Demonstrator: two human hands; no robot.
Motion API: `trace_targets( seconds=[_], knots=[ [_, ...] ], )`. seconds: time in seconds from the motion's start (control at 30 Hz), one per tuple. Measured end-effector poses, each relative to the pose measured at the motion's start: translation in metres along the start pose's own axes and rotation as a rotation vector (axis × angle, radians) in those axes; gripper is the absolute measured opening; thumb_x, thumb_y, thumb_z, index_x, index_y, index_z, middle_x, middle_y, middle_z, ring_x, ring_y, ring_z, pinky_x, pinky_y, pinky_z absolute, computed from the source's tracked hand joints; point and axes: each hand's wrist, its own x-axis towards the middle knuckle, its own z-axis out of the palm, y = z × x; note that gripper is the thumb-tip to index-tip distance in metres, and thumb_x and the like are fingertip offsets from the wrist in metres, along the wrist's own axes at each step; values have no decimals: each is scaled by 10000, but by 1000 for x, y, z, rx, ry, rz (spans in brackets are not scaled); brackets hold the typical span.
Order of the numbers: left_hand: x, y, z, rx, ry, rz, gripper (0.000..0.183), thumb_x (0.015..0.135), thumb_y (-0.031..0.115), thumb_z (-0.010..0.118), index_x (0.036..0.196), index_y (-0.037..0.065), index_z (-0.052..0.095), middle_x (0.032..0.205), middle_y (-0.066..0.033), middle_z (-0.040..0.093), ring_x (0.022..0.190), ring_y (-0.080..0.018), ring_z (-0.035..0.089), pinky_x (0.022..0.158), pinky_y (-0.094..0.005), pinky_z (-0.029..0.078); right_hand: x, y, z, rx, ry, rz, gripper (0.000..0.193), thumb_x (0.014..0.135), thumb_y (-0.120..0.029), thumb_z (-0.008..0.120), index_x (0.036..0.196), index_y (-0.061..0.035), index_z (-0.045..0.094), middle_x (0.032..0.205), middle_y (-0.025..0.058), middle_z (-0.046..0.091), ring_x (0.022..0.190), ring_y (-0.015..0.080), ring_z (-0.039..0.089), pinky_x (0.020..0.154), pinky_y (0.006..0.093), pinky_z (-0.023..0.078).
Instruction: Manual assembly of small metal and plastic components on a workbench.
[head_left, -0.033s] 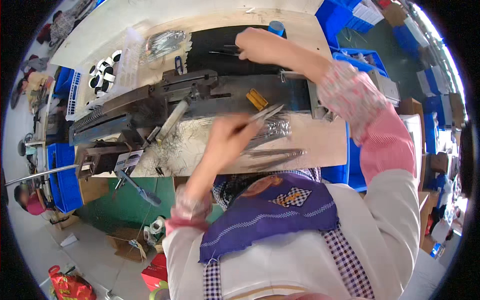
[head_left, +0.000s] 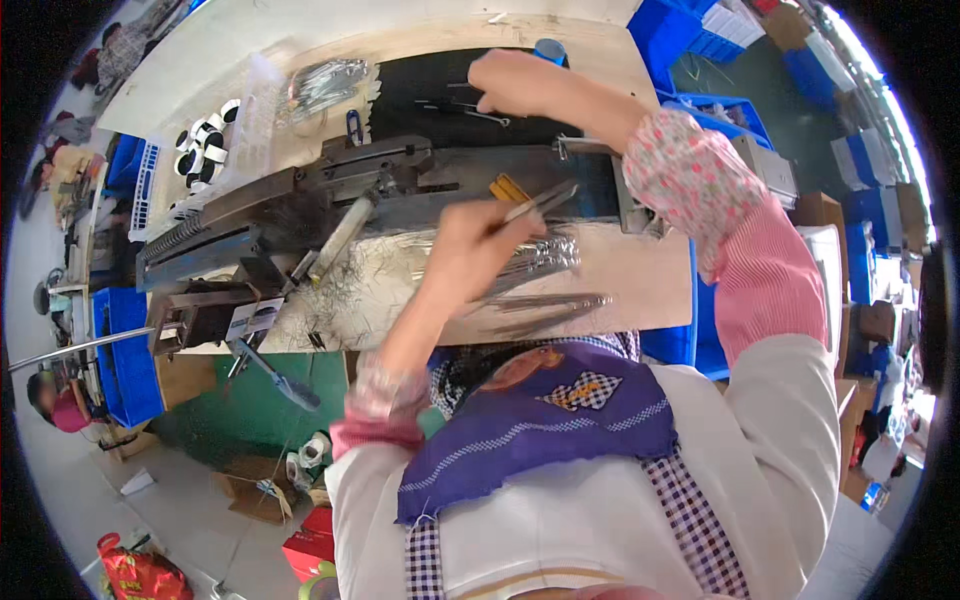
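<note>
My left hand [head_left: 470, 250] is closed around metal tweezers [head_left: 548, 199], whose tips point up and right over the dark metal fixture [head_left: 450, 205]. Beside the tweezers a small yellow block [head_left: 508, 188] sits on the fixture. My right hand [head_left: 510, 84] reaches across to the black mat [head_left: 410, 80], fingers curled inward; what they pinch, if anything, is hidden. Just below those fingers lies a thin metal piece [head_left: 488, 116] with a looped end. Nearer to me, bundles of thin silvery wires [head_left: 540, 258] rest on the table, below my left hand.
A clear bin [head_left: 262, 120] of black-and-white rolls [head_left: 205, 145] stands left, next to a bag of metal pieces [head_left: 330, 85]. Behind my right hand is a blue round container [head_left: 549, 51]. Blue crates [head_left: 725, 118] flank the table's right side. A lever [head_left: 280, 378] hangs off the front edge.
My left hand has moved up and slightly right with the tweezers, over the yellow block's lower part. My right hand has barely shifted; the looped metal piece below it shows more clearly.
</note>
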Motion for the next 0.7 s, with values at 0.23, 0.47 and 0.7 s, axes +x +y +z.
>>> trace_targets(
  seconds=[0.23,0.47,0.7],
  knots=[
    [53,-18,4,-32,28,58,212,821,209,620,832,20,716,596,-107,626,523,-117,570,511,-275,430,-90,-6,-40,439,15,-129,225,767,-223,651,834,-10,618,866,143,624,816,321,603,727,396,466],
    [29,27,-46,1236,408,686,43,724,113,612,709,89,644,696,-19,555,752,-201,574,686,-377,476,-73,-30,-3,397,366,-385,148,782,-160,628,872,-46,656,821,112,642,801,316,619,723,372,497],
    [-35,-7,-40,719,835,730,91,842,23,624,911,9,681,857,-81,658,795,-206,586,715,-316,483,-48,-45,16,539,437,-251,160,788,-127,681,914,-29,675,868,105,681,751,243,652,719,296,516]
  ],
)
